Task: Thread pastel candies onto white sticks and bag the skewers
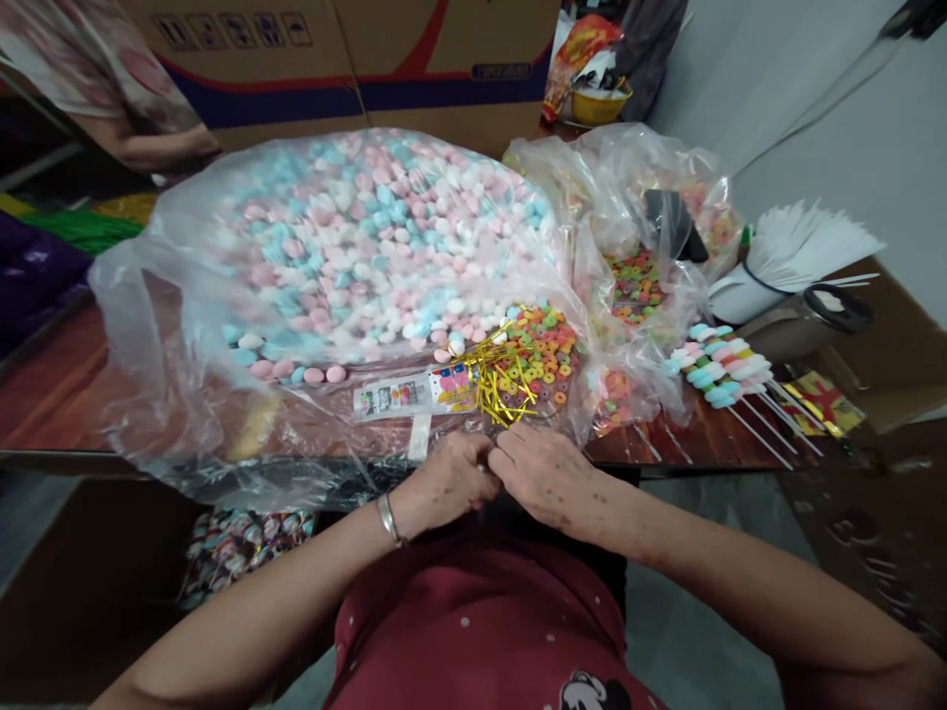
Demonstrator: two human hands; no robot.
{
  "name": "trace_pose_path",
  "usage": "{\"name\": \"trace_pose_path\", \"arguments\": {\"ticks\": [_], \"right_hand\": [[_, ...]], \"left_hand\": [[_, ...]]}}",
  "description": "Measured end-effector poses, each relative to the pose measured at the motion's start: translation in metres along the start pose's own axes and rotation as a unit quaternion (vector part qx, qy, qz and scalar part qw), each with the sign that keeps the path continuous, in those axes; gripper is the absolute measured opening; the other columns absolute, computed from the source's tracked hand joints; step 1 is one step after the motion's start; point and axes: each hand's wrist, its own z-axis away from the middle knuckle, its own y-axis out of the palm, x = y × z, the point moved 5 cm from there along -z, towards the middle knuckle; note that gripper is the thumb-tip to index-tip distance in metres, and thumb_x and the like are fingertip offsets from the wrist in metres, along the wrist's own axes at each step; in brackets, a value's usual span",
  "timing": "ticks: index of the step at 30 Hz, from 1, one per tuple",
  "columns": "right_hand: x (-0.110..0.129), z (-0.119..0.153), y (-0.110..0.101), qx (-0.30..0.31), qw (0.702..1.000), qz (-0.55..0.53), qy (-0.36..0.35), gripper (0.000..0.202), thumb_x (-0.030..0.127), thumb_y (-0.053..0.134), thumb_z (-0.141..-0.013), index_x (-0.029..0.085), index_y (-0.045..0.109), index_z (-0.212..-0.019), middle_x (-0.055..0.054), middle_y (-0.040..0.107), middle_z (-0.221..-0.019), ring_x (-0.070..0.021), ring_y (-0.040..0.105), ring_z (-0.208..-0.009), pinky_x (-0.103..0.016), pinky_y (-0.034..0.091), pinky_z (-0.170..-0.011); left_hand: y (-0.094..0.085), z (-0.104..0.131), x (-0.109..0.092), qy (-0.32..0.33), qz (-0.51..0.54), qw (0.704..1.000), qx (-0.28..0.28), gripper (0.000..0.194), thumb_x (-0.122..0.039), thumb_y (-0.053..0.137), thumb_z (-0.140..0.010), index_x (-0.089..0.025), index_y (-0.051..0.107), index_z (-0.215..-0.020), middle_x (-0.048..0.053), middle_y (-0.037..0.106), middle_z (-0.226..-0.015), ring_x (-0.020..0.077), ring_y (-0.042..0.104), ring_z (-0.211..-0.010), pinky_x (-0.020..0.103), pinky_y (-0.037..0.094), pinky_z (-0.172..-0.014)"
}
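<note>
My left hand (451, 480) and my right hand (544, 480) meet at the table's front edge, fingers curled in and knuckles touching. Whatever they pinch, if anything, is hidden behind the fingers. Just beyond them lie gold twist ties (507, 385) in a loose pile. Beside the ties is a small printed clear packet (396, 396). Ring-shaped colourful candies (554, 345) are heaped behind my right hand. A large clear bag of pink, blue and white candies (385, 247) spreads across the table, its open mouth toward me.
On the right are skewered candy sticks (721, 370), a white mug (747, 291) of white sticks and a steel tumbler (799, 320). More bagged ring candies (636, 281) sit nearby. A cardboard box (370, 59) stands behind; another person's arm (155, 148) shows at upper left.
</note>
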Motion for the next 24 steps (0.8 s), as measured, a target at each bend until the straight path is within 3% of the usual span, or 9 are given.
{"name": "trace_pose_path", "arguments": {"ticks": [2, 5, 7, 9, 11, 14, 17, 21, 24], "right_hand": [[-0.008, -0.008, 0.0, -0.039, 0.998, 0.029, 0.05, 0.018, 0.01, 0.043, -0.089, 0.016, 0.059, -0.081, -0.007, 0.059, -0.074, -0.0197, 0.049, -0.072, -0.03, 0.034, -0.061], [-0.028, -0.017, -0.005, -0.127, 0.981, 0.0, 0.15, 0.019, 0.012, 0.042, -0.089, 0.016, 0.058, -0.079, -0.007, 0.06, -0.074, -0.0179, 0.051, -0.07, -0.028, 0.035, -0.06], [-0.042, -0.02, -0.011, -0.211, 0.95, -0.096, 0.211, 0.019, 0.016, 0.041, -0.09, 0.017, 0.056, -0.079, -0.005, 0.061, -0.074, -0.0154, 0.053, -0.068, -0.026, 0.038, -0.062], [-0.05, -0.019, -0.016, -0.285, 0.898, -0.222, 0.25, 0.019, 0.02, 0.04, -0.091, 0.019, 0.053, -0.077, 0.0, 0.058, -0.069, -0.0122, 0.052, -0.061, -0.023, 0.04, -0.059], [-0.048, -0.018, -0.019, -0.322, 0.856, -0.307, 0.264, 0.019, 0.022, 0.041, -0.091, 0.02, 0.051, -0.075, 0.003, 0.053, -0.063, -0.0102, 0.049, -0.055, -0.021, 0.039, -0.054], [-0.025, -0.018, -0.028, -0.346, 0.867, -0.303, 0.19, 0.016, 0.019, 0.044, -0.089, 0.02, 0.052, -0.075, 0.002, 0.054, -0.066, -0.0111, 0.051, -0.06, -0.022, 0.042, -0.059], [-0.007, -0.019, -0.03, -0.349, 0.887, -0.281, 0.109, 0.017, 0.015, 0.043, -0.089, 0.019, 0.052, -0.075, 0.0, 0.055, -0.068, -0.0118, 0.052, -0.063, -0.023, 0.042, -0.062], [-0.011, -0.019, -0.024, -0.338, 0.878, -0.3, 0.16, 0.017, 0.015, 0.043, -0.09, 0.019, 0.053, -0.077, 0.001, 0.054, -0.065, -0.0112, 0.051, -0.059, -0.022, 0.042, -0.058], [0.003, -0.025, -0.022, -0.348, 0.886, -0.274, 0.135, 0.017, 0.018, 0.042, -0.091, 0.018, 0.055, -0.081, -0.002, 0.057, -0.07, -0.0135, 0.053, -0.065, -0.025, 0.044, -0.064]], "left_hand": [[-0.009, 0.0, -0.011, 0.13, -0.16, 0.967, -0.152, 0.011, -0.005, 0.053, -0.072, -0.016, 0.057, -0.073, 0.004, 0.063, -0.066, 0.0167, 0.061, -0.061, 0.027, 0.049, -0.058], [-0.011, 0.008, -0.025, 0.278, -0.283, 0.851, -0.343, 0.015, -0.006, 0.046, -0.084, -0.014, 0.059, -0.086, 0.011, 0.065, -0.078, 0.0213, 0.062, -0.075, 0.033, 0.05, -0.07], [-0.01, 0.016, -0.03, 0.346, -0.283, 0.785, -0.43, 0.013, -0.011, 0.048, -0.088, -0.013, 0.058, -0.095, 0.015, 0.065, -0.092, 0.0238, 0.06, -0.089, 0.038, 0.049, -0.08], [-0.007, 0.024, -0.033, 0.386, -0.249, 0.759, -0.462, 0.012, -0.016, 0.055, -0.087, -0.015, 0.059, -0.097, 0.015, 0.065, -0.098, 0.025, 0.058, -0.095, 0.04, 0.045, -0.086], [-0.007, 0.023, -0.034, 0.382, -0.169, 0.809, -0.413, 0.011, -0.025, 0.055, -0.088, -0.017, 0.061, -0.092, 0.01, 0.065, -0.09, 0.0231, 0.057, -0.087, 0.038, 0.044, -0.081], [-0.017, 0.012, -0.026, 0.252, 0.071, 0.925, -0.276, 0.042, -0.046, 0.034, -0.095, -0.018, 0.062, -0.083, 0.006, 0.062, -0.074, 0.0202, 0.055, -0.071, 0.034, 0.045, -0.069], [-0.038, 0.017, -0.022, 0.183, 0.224, 0.93, -0.227, 0.078, -0.065, 0.004, -0.091, -0.018, 0.065, -0.083, 0.006, 0.061, -0.065, 0.0217, 0.057, -0.07, 0.035, 0.047, -0.068], [-0.053, 0.04, -0.021, 0.253, 0.271, 0.925, -0.08, 0.075, -0.079, 0.027, -0.08, -0.02, 0.068, -0.058, 0.009, 0.061, -0.054, 0.0238, 0.059, -0.068, 0.04, 0.049, -0.076], [-0.044, 0.047, 0.003, 0.135, 0.224, 0.964, -0.049, 0.067, -0.075, 0.043, -0.08, -0.016, 0.071, -0.067, 0.01, 0.067, -0.068, 0.0233, 0.06, -0.074, 0.038, 0.048, -0.08]]}}
